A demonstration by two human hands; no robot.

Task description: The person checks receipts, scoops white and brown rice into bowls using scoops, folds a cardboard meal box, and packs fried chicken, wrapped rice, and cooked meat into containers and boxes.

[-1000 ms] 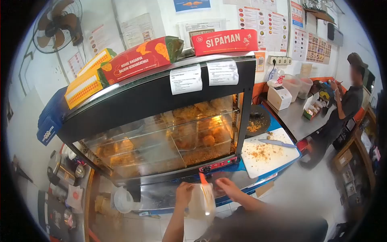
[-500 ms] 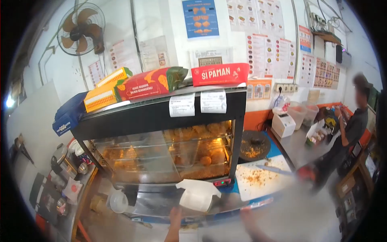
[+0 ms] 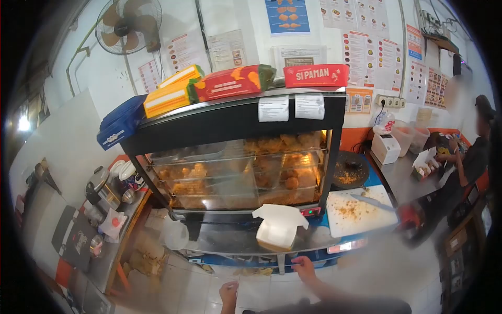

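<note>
An open white cardboard box (image 3: 277, 233) stands on the metal counter in front of the glass food warmer (image 3: 235, 180), its lid flap raised. Below the counter edge is my left hand (image 3: 228, 294), fingers loosely bent, with no object clearly visible in it. My right hand (image 3: 305, 270) is lower right of the box, its fingers partly curled but apart, touching nothing I can see. Fried pieces of food sit on the lit shelves behind the glass. A knife (image 3: 370, 201) lies on the white cutting board (image 3: 351, 226) among brown crumbs.
A clear plastic tub (image 3: 176, 234) stands left of the box. Folded packaging, including a red box (image 3: 317, 76), lies atop the warmer. A stone mortar (image 3: 349, 170) sits behind the board. Another person (image 3: 473, 162) works by the right-hand counter.
Both hands have drawn away from the counter, and the right one has become clear of blur. The view has shifted, so the warmer and box appear higher and farther right.
</note>
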